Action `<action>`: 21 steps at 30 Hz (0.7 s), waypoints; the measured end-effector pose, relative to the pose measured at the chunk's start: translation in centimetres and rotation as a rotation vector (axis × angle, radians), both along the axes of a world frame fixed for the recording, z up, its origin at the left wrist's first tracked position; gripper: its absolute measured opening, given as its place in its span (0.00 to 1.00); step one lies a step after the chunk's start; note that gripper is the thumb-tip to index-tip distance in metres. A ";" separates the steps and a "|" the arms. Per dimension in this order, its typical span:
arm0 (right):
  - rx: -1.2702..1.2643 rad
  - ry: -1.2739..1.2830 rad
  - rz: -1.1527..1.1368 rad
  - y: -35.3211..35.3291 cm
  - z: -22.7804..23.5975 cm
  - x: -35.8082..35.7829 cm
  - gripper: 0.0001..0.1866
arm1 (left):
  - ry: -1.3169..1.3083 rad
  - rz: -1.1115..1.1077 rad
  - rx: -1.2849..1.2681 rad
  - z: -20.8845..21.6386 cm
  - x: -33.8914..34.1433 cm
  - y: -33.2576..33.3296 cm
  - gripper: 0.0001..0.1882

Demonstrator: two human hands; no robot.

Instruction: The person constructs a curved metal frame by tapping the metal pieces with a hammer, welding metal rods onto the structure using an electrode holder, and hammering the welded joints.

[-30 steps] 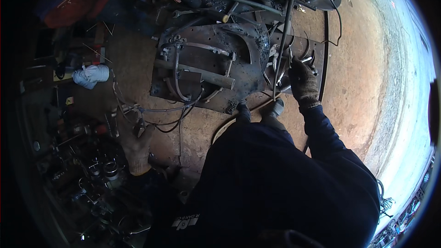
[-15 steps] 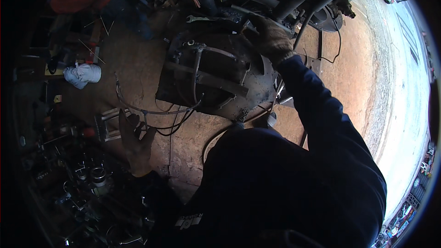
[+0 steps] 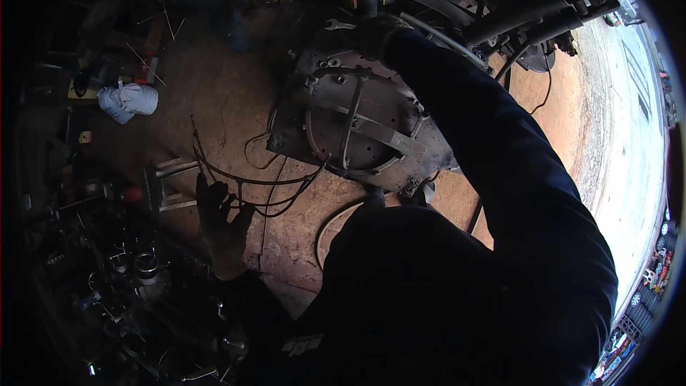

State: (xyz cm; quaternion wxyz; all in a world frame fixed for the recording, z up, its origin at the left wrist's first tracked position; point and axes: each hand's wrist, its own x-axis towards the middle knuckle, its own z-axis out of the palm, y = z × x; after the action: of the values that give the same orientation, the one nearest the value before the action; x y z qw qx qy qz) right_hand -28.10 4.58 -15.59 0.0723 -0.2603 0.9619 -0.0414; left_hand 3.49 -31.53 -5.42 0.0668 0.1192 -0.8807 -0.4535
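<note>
My left hand (image 3: pixel 225 232), gloved, is closed round the lower left part of a curved metal rod frame (image 3: pixel 275 180), which hangs over the floor. My gloved right hand (image 3: pixel 379 37) reaches to the far edge of a metal work plate (image 3: pixel 286 125). Its fingers lie in shadow, beside the handle of an open-end wrench (image 3: pixel 339 25); whether they grip it is hidden. On the plate rests a rounded rod frame (image 3: pixel 352 118), crossed by a flat steel bar (image 3: pixel 393 137). Two nuts (image 3: pixel 333 63) sit near the plate's far left corner.
A small metal stand (image 3: pixel 171 182) is left of my left hand. Dark machine parts (image 3: pixel 146 268) crowd the lower left. A white cloth bundle (image 3: pixel 128 100) lies at the left. Thick pipes (image 3: pixel 536 18) jut in at the far right. A hose (image 3: pixel 330 225) curves near my feet.
My right hand has moved left, close to the wrench handle. My view has shifted, so the plate appears farther right. The left hand stays at the curved rod frame.
</note>
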 end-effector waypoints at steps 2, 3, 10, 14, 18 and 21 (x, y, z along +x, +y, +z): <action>0.079 -0.052 0.018 -1.1 0.3 -0.3 0.15 | 0.007 -0.016 0.010 -0.1 0.1 -0.7 0.52; 0.121 -0.079 0.031 -1.6 0.3 -0.4 0.15 | 0.002 -0.005 0.015 -0.1 0.2 -1.0 0.52; 0.293 -0.198 0.078 -1.4 0.7 -2.9 0.17 | 0.006 -0.017 0.060 -1.3 0.0 -2.6 0.51; 0.101 -0.015 -0.122 -0.6 3.4 -2.5 0.20 | -0.004 0.053 0.189 -1.0 -0.5 -2.2 0.52; -0.080 0.060 -0.149 2.5 4.7 -1.2 0.20 | -0.046 0.015 0.254 -1.1 -1.7 -2.7 0.50; -0.155 0.072 -0.160 4.3 4.9 0.1 0.20 | -0.040 -0.009 0.276 -0.5 -2.4 -1.8 0.48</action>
State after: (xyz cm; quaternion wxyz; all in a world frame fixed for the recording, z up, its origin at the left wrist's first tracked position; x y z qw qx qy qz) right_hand -27.98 8.87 -10.69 0.0140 -0.1887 0.9755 -0.1121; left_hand 1.09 -33.28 -5.90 0.0302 0.1322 -0.8116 -0.5682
